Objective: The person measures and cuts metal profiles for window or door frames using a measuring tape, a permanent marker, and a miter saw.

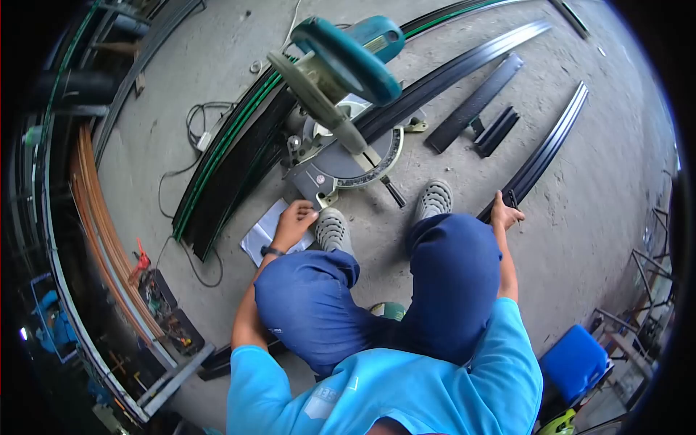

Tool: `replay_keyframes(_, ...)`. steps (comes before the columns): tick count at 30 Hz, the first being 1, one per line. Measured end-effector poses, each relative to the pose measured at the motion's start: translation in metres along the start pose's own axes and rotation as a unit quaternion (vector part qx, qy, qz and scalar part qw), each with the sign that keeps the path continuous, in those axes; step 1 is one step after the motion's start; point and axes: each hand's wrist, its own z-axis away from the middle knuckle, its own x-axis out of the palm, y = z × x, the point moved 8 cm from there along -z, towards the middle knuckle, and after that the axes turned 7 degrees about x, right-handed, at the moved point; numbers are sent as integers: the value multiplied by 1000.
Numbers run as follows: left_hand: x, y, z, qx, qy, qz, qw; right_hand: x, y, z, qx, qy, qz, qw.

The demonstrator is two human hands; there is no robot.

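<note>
My right hand is closed around the near end of a long black grooved profile, which slants away across the floor. A small dark piece shows at its fingers; I cannot make out what it is. My left hand hangs loosely bent beside the front corner of a miter saw, with nothing visible in it. White paper sheets lie on the floor under that wrist. The saw's teal head is raised. Another long black profile lies across the saw bed.
Two shorter black profiles lie right of the saw. Long green-edged black strips run along its left, near a cable. Brown bars are at far left. A blue plastic object stands at lower right.
</note>
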Motion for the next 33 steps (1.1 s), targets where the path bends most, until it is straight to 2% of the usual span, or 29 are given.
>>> replay_keyframes(3,50,-7,-41,-100,-43,113,988,28,8,-14,-11,4,40,999)
replay_keyframes(5,74,-5,-77,-125,-62,115,984,35,4,-22,-22,-3,85,996)
replay_keyframes(8,95,8,-137,-110,-13,160,981,45,8,-44,-55,-23,164,985)
replay_keyframes(11,110,6,-187,-122,35,232,964,17,-7,-30,-111,-32,168,979)
replay_keyframes(14,117,3,-206,-141,90,246,955,-7,-19,-11,-256,-19,108,960)
replay_keyframes(16,121,1,-206,-148,132,237,951,-12,-25,11,-309,-43,50,949)
replay_keyframes(17,129,-2,-199,-149,97,271,946,-12,-25,20,-320,-66,1,945)
replay_keyframes(18,137,1,-186,-160,56,280,945,-9,-27,26,-295,-85,11,952)
replay_keyframes(19,145,10,-167,-171,13,286,943,-2,-34,35,-325,-69,2,943)
replay_keyframes(20,151,22,-144,-147,-16,263,953,26,-22,36,-187,-232,-137,944)
replay_keyframes(21,152,41,-119,-122,-43,239,962,33,-35,63,-147,-295,-197,923)
replay_keyframes(22,149,59,-97,-101,-72,226,966,51,-49,82,-79,-408,-199,887)
replay_keyframes(23,143,76,-75,-80,-101,211,969,50,-70,115,-69,-456,-226,858)
replay_keyframes(25,116,99,-44,-35,-103,167,980,56,-107,166,-23,-517,-272,811)
replay_keyframes(28,64,106,-5,122,-26,-82,989,105,-156,195,36,-579,-327,746)
replay_keyframes(29,50,122,11,225,-21,-154,962,116,-173,202,47,-574,-359,734)
replay_keyframes(31,29,157,50,418,-11,-293,860,114,-210,227,35,-593,-456,663)
replay_keyframes(32,17,161,64,423,-6,-337,841,112,-211,238,131,-626,-487,595)
replay_keyframes(33,9,164,77,426,-1,-378,822,119,-212,235,117,-618,-480,612)
